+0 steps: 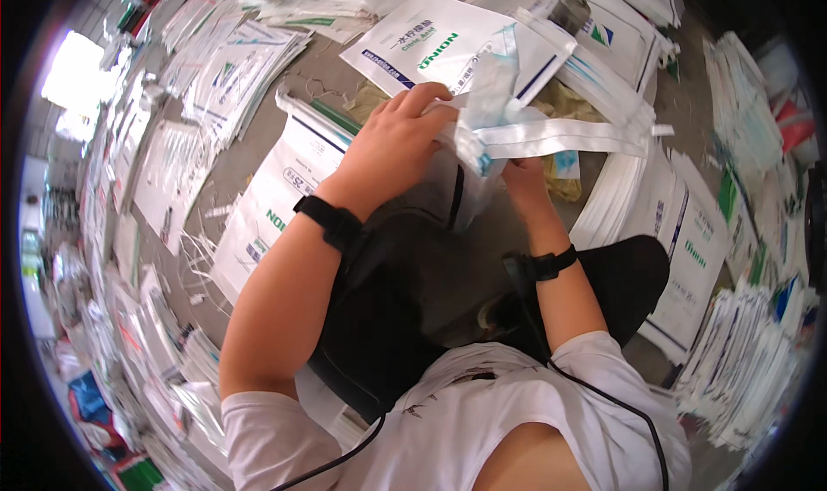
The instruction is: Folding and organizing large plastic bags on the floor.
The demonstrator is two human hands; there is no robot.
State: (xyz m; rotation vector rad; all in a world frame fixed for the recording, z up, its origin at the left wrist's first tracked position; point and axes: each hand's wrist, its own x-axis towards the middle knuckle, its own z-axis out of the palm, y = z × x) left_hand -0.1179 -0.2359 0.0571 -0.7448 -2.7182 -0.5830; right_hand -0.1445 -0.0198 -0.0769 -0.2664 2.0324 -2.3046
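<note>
A crumpled white woven sack (495, 77) with pale blue smears is bunched up in front of me, above my knees. The curled fingers of my left hand (396, 142) close on its left side. A flat white sack edge (564, 136) stretches from the bunch to the right. Beneath this band is my right hand (524, 181), its fingers hidden by the material. Just beyond both hands lies a flat printed white sack (413, 39) with green and blue lettering. Each wrist wears a black band.
Printed white sacks (280, 177) lie beside my left knee, and a thick stack (680, 241) sits by my right. More bundles (237, 77) cover the floor at the far left. Folded sacks (745, 362) are piled at the near right. Loose threads (202, 258) litter the floor.
</note>
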